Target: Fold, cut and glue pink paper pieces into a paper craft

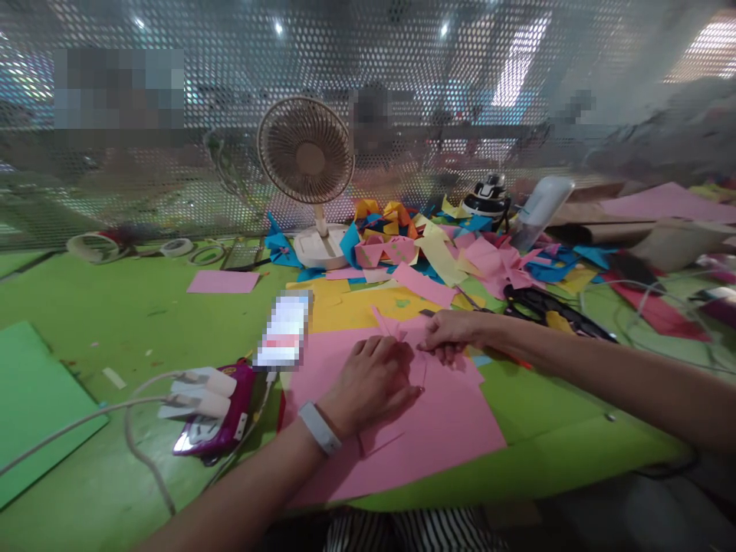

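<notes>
Pink paper sheets [437,452] lie in front of me over a yellow sheet [327,307]. My left hand [373,383] rests palm down on the pink paper, fingers bent a little and thumb stretched to the right. Close by on its right, my right hand [448,333] is closed low over the paper. A small dark end shows at its knuckles, but what it grips is mostly hidden. A narrow folded pink piece [391,326] stands up just beyond my left fingers. Cut lines or loose edges show in the paper around both hands.
A phone [284,330] and a purple power strip [215,414] with plugs lie left. Behind stand a fan [310,169] and a heap of paper scraps [402,245]. Black-handled scissors [523,307] lie right, a green sheet [34,406] far left.
</notes>
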Demonstrator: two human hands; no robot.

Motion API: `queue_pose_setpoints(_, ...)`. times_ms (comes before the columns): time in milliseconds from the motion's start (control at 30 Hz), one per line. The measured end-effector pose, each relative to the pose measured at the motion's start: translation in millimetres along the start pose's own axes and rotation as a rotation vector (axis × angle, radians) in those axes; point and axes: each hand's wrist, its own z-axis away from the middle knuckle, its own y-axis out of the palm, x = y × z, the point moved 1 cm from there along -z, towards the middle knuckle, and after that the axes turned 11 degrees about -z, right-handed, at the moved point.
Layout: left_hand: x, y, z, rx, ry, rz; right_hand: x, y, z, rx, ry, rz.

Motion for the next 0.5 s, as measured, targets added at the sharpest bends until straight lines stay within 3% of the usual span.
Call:
queue_pose_setpoints(267,0,2.6,0,-0.014,-0.009,0.008,1,5,6,-0.080,-0.023,-0.011)
queue_pose_setpoints(500,0,1.8,-1,0.000,0.002,0.001,-2,11,-1,-0.012,-0.089,0.027)
